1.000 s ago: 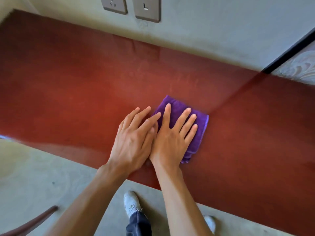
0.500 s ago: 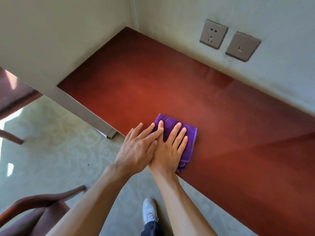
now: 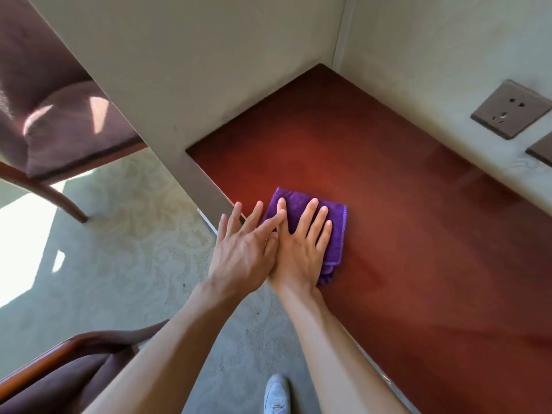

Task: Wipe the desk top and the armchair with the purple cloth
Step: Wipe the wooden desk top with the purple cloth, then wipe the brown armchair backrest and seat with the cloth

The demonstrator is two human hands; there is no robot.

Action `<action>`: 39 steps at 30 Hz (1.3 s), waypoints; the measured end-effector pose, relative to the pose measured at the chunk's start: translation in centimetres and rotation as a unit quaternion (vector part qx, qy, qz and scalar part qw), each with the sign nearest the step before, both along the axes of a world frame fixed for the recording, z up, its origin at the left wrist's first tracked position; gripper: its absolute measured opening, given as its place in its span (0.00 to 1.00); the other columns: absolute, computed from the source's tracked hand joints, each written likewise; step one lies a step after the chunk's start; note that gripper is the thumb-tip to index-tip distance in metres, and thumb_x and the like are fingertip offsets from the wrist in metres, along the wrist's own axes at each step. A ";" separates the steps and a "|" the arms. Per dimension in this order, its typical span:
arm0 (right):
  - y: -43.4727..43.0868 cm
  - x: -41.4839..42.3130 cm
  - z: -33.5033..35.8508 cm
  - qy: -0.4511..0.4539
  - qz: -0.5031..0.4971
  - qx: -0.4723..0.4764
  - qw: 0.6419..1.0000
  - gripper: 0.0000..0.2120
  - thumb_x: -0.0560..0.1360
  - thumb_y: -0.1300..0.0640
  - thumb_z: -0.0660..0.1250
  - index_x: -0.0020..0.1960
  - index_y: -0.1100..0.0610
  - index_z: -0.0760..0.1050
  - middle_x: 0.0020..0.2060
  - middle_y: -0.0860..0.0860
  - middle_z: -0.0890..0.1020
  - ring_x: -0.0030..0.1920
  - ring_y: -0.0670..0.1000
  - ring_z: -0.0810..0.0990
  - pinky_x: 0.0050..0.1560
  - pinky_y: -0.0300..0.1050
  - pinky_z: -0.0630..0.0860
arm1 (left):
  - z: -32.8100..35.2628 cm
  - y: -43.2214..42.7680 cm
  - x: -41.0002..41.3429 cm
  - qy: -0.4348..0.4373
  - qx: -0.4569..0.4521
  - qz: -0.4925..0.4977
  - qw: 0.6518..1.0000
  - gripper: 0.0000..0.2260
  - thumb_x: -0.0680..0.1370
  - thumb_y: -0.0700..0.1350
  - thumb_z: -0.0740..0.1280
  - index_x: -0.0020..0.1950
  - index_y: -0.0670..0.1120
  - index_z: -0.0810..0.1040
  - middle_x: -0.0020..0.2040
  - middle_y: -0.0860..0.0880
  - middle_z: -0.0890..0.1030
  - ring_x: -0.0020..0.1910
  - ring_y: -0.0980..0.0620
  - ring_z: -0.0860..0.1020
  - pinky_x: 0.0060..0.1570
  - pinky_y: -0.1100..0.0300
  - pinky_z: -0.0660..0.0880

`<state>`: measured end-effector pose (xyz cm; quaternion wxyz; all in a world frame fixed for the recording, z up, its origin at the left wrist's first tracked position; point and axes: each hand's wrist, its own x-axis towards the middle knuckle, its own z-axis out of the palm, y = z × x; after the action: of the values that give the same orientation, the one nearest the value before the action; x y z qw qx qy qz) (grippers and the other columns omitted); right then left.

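Desk top (image 3: 388, 180) open rightward; side wall (image 3: 179, 70) blocks left, back wall (image 3: 433, 55) behind.

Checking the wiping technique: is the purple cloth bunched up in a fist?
No, the folded purple cloth lies flat on the red-brown wooden desk top under the right hand, whose fingers are straight.
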<state>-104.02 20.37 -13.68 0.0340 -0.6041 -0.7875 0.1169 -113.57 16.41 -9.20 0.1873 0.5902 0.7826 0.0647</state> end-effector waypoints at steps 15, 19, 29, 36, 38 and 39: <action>7.5 -4.2 3.2 0.117 0.034 -0.053 0.991 0.27 0.82 0.48 0.58 0.80 0.49 0.58 0.80 0.59 0.55 0.80 0.60 0.49 0.77 0.57 0.48 | 0.6 6.0 -8.2 -0.099 0.138 0.144 0.975 0.18 0.85 0.52 0.57 0.75 0.58 0.71 0.70 0.51 0.74 0.66 0.44 0.70 0.66 0.46 0.70; 11.3 -2.2 4.9 0.015 0.011 -0.044 0.999 0.34 0.78 0.61 0.61 0.81 0.53 0.53 0.76 0.55 0.67 0.79 0.61 0.56 0.78 0.60 0.43 | 0.9 10.7 -9.7 -0.044 0.054 0.055 0.996 0.24 0.85 0.51 0.57 0.81 0.49 0.58 0.79 0.49 0.67 0.76 0.42 0.64 0.69 0.44 0.65; 12.3 -3.8 7.1 0.044 0.047 -0.077 0.995 0.15 0.79 0.62 0.64 0.64 0.54 0.75 0.58 0.56 0.70 0.57 0.63 0.77 0.62 0.59 0.74 | 1.4 9.1 -9.8 -0.055 0.027 0.104 0.993 0.15 0.82 0.49 0.66 0.68 0.47 0.76 0.63 0.42 0.74 0.63 0.40 0.74 0.64 0.44 0.72; 9.2 -7.7 16.9 0.181 0.148 -0.049 0.971 0.11 0.78 0.62 0.63 0.56 0.50 0.78 0.54 0.53 0.79 0.55 0.59 0.78 0.59 0.58 0.75 | 11.5 0.6 -11.9 -0.123 0.097 0.212 0.965 0.09 0.82 0.45 0.64 0.62 0.50 0.75 0.53 0.48 0.82 0.51 0.45 0.80 0.53 0.49 0.78; 6.9 -8.8 19.8 0.211 0.165 -0.038 0.963 0.12 0.78 0.60 0.64 0.56 0.47 0.79 0.52 0.52 0.80 0.54 0.58 0.77 0.57 0.56 0.73 | 15.3 -3.0 -11.9 -0.118 0.127 0.248 0.953 0.07 0.82 0.44 0.64 0.60 0.51 0.76 0.50 0.51 0.82 0.49 0.48 0.80 0.51 0.50 0.79; 5.5 -9.3 21.2 0.222 0.174 -0.025 0.959 0.12 0.78 0.58 0.65 0.56 0.45 0.79 0.52 0.51 0.80 0.54 0.58 0.77 0.56 0.54 0.72 | 17.3 -4.9 -11.7 -0.115 0.148 0.265 0.946 0.07 0.82 0.44 0.65 0.59 0.51 0.76 0.50 0.52 0.83 0.49 0.50 0.80 0.51 0.51 0.79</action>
<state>-113.35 25.87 7.50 0.1727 -0.4172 -0.8499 0.2717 -125.31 11.53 8.14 0.1628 0.3714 0.8655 0.2940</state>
